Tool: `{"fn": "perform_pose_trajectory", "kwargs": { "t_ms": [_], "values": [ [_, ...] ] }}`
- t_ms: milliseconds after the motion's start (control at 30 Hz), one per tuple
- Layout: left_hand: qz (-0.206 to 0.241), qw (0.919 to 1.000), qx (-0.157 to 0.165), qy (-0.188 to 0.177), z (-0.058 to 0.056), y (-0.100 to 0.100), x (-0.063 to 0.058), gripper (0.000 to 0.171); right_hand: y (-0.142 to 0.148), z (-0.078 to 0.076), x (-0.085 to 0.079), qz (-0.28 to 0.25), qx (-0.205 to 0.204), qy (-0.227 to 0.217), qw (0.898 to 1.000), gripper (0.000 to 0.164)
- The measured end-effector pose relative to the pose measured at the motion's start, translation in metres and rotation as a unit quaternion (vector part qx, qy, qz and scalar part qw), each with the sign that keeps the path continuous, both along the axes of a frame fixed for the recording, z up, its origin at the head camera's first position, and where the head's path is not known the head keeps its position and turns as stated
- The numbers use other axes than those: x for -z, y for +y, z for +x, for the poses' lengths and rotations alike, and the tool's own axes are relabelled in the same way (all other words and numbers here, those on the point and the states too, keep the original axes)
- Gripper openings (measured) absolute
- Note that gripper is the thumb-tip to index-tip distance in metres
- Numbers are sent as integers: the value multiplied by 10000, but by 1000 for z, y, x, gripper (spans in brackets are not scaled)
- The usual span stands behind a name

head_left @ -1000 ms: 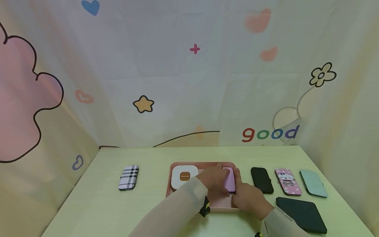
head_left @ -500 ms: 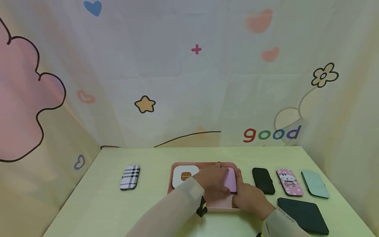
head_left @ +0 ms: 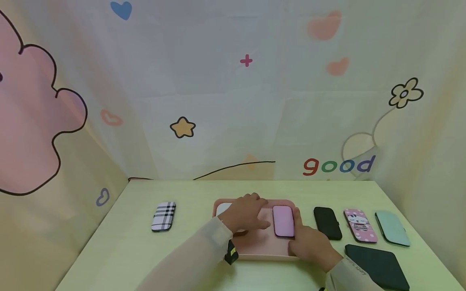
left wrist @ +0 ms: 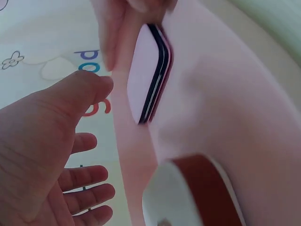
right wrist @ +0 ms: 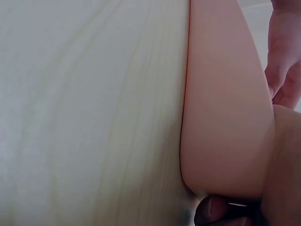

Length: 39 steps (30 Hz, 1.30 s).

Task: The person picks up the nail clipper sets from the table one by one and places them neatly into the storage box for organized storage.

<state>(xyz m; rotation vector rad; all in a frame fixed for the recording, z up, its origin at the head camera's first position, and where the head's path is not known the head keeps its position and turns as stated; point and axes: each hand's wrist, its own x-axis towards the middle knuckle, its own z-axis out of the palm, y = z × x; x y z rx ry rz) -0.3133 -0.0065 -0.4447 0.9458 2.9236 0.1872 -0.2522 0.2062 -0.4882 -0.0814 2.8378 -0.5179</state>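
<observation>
Pink tray (head_left: pixel 262 257), right wall gripped by right hand (head_left: pixel 311 244), apparently for steadiness beside lilac case (head_left: pixel 283 221); left hand (head_left: pixel 243 214) empty, fingers loosely spread.

left hand (head_left: pixel 244 214) now off the pinkish-purple case (head_left: pixel 283 221), slid left across the pink tray (head_left: pixel 259 245), covering most of the white box (head_left: pixel 223 208)

Whitish fabric sheet (head_left: pixel 218 81), softly lit, hanging as backdrop around printed yellow star (head_left: pixel 183 127). Left of star, pink cloud-like print (head_left: pixel 32 121); above-left, blue heart (head_left: pixel 121 10); right, outlined flower (head_left: pixel 404 93); lower right, lettering "good" (head_left: pixel 340 165). Below star, pale wood-grain table (head_left: pixel 116 250).
</observation>
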Motion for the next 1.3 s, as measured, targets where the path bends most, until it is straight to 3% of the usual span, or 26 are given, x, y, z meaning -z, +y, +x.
{"fn": "perform_pose_trajectory", "kwargs": {
  "t_ms": [233,367,700,967,1167,1300],
  "values": [
    [53,9996,-268,-47,4,-37,-11,64,0,1,1,-11,-28,97,9999,109],
    [220,9995,-198,53,0,-58,-9,63,2,1,2,-56,-33,143,9999,110],
    [530,9978,-383,74,-1,-107,-8,70,3,2,1,-65,-134,299,9994,109],
    [801,9940,-734,-114,0,-148,1,68,1,3,0,-114,-155,179,9997,110],
    [674,9934,-914,-127,-1,-175,8,70,2,3,0,-111,-146,241,9995,110],
    [506,9926,-1063,-284,-4,-198,10,81,1,1,1,-123,-159,296,9994,111]
  ]
}}
